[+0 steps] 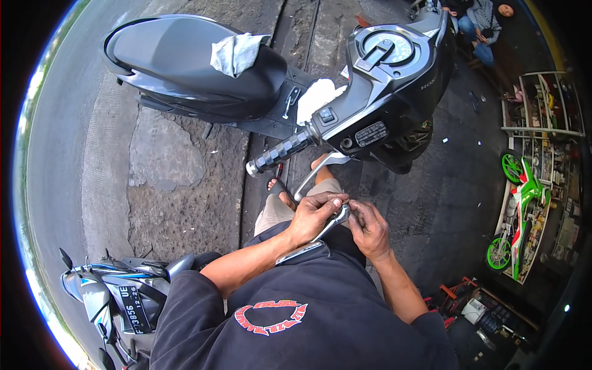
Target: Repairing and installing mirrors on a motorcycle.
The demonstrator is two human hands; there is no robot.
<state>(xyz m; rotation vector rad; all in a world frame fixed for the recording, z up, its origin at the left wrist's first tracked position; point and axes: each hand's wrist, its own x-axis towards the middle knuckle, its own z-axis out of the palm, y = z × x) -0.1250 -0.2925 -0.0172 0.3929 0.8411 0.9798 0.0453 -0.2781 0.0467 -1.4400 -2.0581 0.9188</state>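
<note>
Close to my belly I hold a scooter mirror by its shiny metal stem (333, 224); the mirror head (303, 252) hangs toward my shirt. My left hand (314, 216) is closed around the stem, thumb on top near its end. From the other side my right hand (369, 229) pinches the stem's end with its fingertips. Whatever small part may sit between the fingertips is hidden. Just beyond my hands are a silver brake lever (317, 174) and the ribbed black handgrip (280, 153) of a dark scooter (394, 80). Both hands look smudged.
On the scooter's seat (179, 55) lies a grey cloth (237, 54). A tool (290, 102) rests on the footboard. Another scooter (117, 296) stands behind left. At right are a green motorcycle display (524, 209), shelves (542, 131) and a tool area (481, 311). A person (481, 28) sits far right.
</note>
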